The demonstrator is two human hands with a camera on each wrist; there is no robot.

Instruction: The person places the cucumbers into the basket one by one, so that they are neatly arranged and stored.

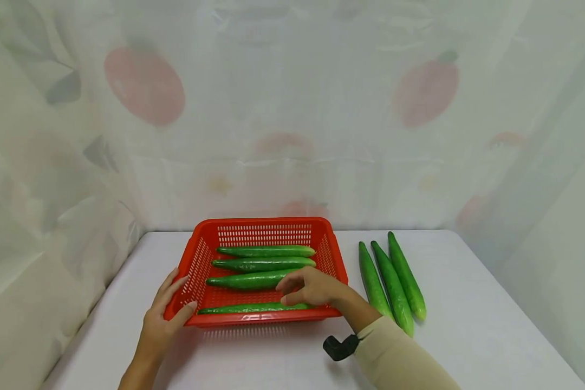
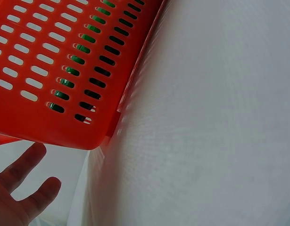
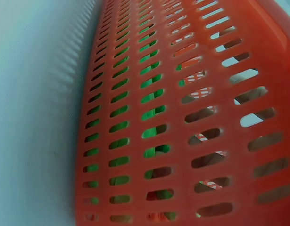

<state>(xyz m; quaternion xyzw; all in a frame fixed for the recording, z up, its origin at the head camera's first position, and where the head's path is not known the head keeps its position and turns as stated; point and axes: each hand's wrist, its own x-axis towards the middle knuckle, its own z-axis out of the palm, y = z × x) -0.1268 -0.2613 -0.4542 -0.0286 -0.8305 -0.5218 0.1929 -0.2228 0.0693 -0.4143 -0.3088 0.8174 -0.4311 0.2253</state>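
Note:
A red plastic basket [image 1: 265, 318] stands on the table, its slotted side walls filling much of both wrist views. Several green cucumbers lie crosswise in it, among them a front cucumber [image 1: 239, 309] and one behind it [image 1: 246, 281]. My left hand [image 1: 163, 319] rests against the basket's left end, fingers spread and thumb by the front corner. Two of its fingers [image 2: 23, 165] show beside the basket rim in the left wrist view. My right hand [image 1: 312, 286] is over the basket's right part, fingers loosely bent and apart, above the front cucumber; contact is unclear.
Three more cucumbers [image 1: 391, 284] lie side by side on the white table [image 1: 473, 319], right of the basket. A pale patterned sheet [image 1: 283, 108] hangs behind and along the sides. A black piece [image 1: 340, 348] sits at the right wrist.

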